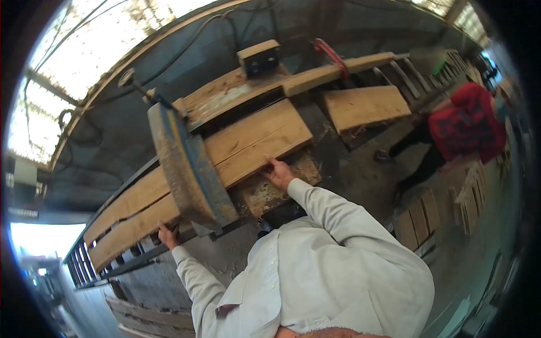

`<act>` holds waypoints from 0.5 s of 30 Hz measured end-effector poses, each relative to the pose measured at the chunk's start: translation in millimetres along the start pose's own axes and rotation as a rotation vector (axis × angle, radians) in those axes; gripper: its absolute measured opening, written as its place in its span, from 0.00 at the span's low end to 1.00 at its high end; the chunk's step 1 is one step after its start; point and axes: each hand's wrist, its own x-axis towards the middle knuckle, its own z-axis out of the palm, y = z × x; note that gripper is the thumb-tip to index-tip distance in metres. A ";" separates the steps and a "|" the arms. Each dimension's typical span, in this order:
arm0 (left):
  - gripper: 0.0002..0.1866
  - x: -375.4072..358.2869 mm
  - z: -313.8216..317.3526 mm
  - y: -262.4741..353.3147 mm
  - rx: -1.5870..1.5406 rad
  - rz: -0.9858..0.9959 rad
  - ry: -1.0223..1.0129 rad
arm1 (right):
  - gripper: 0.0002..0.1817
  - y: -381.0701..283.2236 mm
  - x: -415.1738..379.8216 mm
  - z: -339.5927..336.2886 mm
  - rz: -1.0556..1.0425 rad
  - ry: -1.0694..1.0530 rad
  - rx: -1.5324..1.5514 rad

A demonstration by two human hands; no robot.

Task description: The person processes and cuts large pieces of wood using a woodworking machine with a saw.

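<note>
Two long wooden planks (253,135) lie side by side and pass under a blue and yellow metal machine frame (186,163). On the left, a narrow gap shows between them. My right hand (279,173) grips the near edge of the near plank (135,231), right of the frame, with fingertips on its top face. Left of the frame, my left hand (168,235) holds the same edge, its fingers bent and partly hidden beneath the wood.
A dark box with a wooden top (259,58) stands behind the planks, near a red clamp (332,58). Another board (366,107) lies to the right. A person in a red top (468,124) is at far right, near stacked wooden pieces (417,219). Rollers (81,267) extend at left.
</note>
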 end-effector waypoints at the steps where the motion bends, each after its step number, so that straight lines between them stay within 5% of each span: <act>1: 0.38 -0.5 0.5 2.1 -0.012 0.007 0.006 | 0.15 1.1 -11.7 3.8 -0.008 0.025 -0.009; 2: 0.37 -0.6 0.7 4.1 -0.023 0.014 0.012 | 0.15 4.6 -21.8 7.3 -0.017 0.045 -0.014; 3: 0.41 0.7 -11.2 2.1 0.775 0.362 -0.150 | 0.14 6.2 -30.9 4.7 -0.020 0.032 -0.017; 4: 0.45 0.6 -22.1 0.9 1.501 0.845 -0.016 | 0.14 9.7 -40.1 -2.6 -0.026 0.048 -0.015; 6: 0.57 54.8 -55.1 -21.9 1.611 1.171 0.025 | 0.12 16.6 -56.1 -20.2 -0.049 0.019 0.014; 7: 0.57 50.1 -50.6 -14.6 1.654 0.910 -0.025 | 0.11 14.0 -63.0 -32.6 -0.081 -0.018 0.034; 8: 0.57 50.2 -47.9 -19.1 1.466 1.073 -0.009 | 0.11 7.1 -71.4 -38.1 -0.079 0.108 0.040; 11: 0.55 43.9 -39.0 -12.6 1.508 0.780 -0.001 | 0.11 -21.9 -100.7 -42.7 -0.218 0.206 -0.038; 15: 0.45 38.8 -41.1 -24.0 1.381 1.019 0.071 | 0.12 -86.0 -136.7 -31.6 -0.409 0.273 -0.081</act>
